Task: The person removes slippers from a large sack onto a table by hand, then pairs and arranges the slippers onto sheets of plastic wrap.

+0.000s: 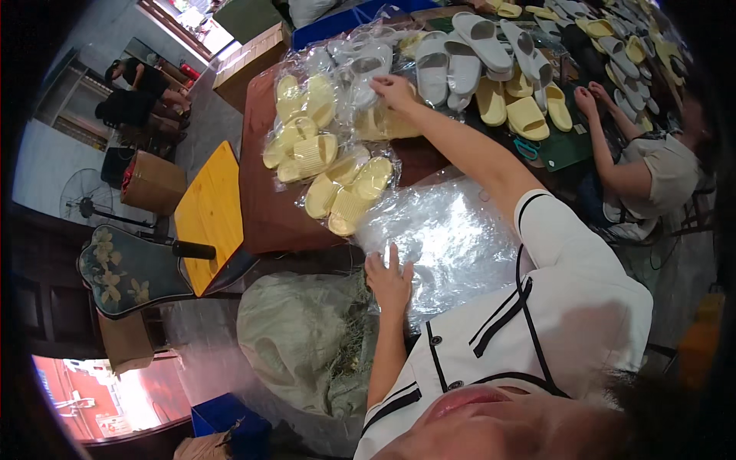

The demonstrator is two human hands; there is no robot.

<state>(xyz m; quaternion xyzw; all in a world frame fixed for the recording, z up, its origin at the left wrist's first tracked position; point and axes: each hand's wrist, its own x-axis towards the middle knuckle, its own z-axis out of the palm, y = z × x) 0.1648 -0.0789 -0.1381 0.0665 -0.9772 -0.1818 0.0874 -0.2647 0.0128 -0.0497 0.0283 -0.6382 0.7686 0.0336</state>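
Observation:
My left hand (389, 280) lies with fingers spread at the edge of a stack of transparent plastic bags (445, 238). Reaching across the table, my right hand (395, 93) has its fingers closed at a bagged pair of grey slippers (372, 70), seemingly pinching the plastic. Below that hand, a bagged yellow slipper (379, 123) is partly covered. Several bagged pairs of yellow slippers (349, 195) lie to the left on the brown tabletop (268, 218). Loose grey slippers (464, 65) and yellow slippers (527, 116) are heaped right of my right hand.
Blue-handled scissors (526, 149) lie on the table at right, near a co-worker's hands (598, 98). A pale sack (295, 337) stands by my left arm. Further left are a yellow board (211, 218), a floral chair (123, 268) and a fan (86, 195). A cardboard box (251, 65) stands behind.

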